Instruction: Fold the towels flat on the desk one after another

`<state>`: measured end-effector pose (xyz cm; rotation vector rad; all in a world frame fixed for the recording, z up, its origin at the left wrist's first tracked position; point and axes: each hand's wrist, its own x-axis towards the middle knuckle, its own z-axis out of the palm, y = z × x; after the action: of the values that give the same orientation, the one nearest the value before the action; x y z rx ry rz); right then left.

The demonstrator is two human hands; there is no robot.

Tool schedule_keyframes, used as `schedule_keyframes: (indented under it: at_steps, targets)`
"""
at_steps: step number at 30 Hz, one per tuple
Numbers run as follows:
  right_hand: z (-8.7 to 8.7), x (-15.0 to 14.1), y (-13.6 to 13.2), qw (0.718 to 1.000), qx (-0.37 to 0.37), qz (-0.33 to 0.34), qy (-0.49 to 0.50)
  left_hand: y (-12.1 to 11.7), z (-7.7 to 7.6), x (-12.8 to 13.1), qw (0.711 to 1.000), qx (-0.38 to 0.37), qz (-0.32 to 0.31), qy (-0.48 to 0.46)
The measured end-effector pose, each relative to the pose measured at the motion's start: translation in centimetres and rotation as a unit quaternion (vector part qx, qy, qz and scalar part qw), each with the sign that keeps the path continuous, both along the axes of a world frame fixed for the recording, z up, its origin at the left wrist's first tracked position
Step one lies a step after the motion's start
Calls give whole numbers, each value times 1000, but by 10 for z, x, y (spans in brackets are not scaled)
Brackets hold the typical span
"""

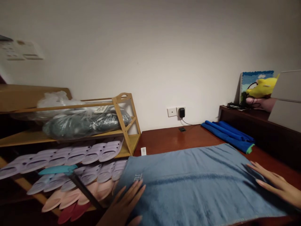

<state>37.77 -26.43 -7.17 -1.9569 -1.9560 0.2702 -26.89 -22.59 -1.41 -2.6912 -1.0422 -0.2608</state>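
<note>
A grey-blue towel (188, 185) with white lettering near its left edge lies spread over the reddish wooden tabletop (162, 139). Soft creases and a darker band run across it. My left hand (128, 201) rests on its left side just below the lettering, fingers stretched out. On the right edge of the cloth is my right hand (270, 182), its fingers extended and thumb apart. Neither hand grips anything. Behind the towel, a white tag (143, 151) shows at the left.
Folded bright blue cloths (228, 135) lie at the back right, beside a raised dark ledge (258, 117) with a yellow plush toy (263, 88). To the left stands a wooden rack (128, 131) with several slippers (94, 153) and a plastic-wrapped bundle (87, 124). A black plug (182, 112) sits in the wall.
</note>
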Motion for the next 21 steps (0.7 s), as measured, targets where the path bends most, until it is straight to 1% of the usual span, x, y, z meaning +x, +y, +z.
schedule_keyframes:
  at_steps: [1,2,4,5,7,8,11,13,15,18,21]
  targets:
    - [10,-14,13,999,-32,30,-2,-3,-4,8,1000,3,-25,2]
    - [18,-27,28,997,-48,53,-8,-5,-9,15,999,4,-51,6]
    - [27,-46,60,996,-59,56,-24,-7,-21,28,995,10,-93,16]
    - [28,-51,76,997,-54,46,-33,-8,-27,32,994,12,-107,23]
    - [21,-52,101,997,-51,17,-49,-7,-37,34,991,16,-131,33]
    - [15,-49,110,997,-52,3,-57,-6,-41,33,990,17,-133,34]
    - [-1,-34,124,996,-50,-18,-74,-4,-47,26,991,18,-127,30]
    - [-5,-28,128,996,-43,-23,-76,-5,-47,24,992,15,-122,27]
    - [-2,-28,133,996,-36,-25,-74,-7,-43,27,993,9,-117,21]
    - [9,-41,142,997,-15,-18,-71,-12,-31,41,993,1,-112,26]
    - [13,-58,151,997,-22,-8,-76,-18,-20,59,990,31,-132,39]
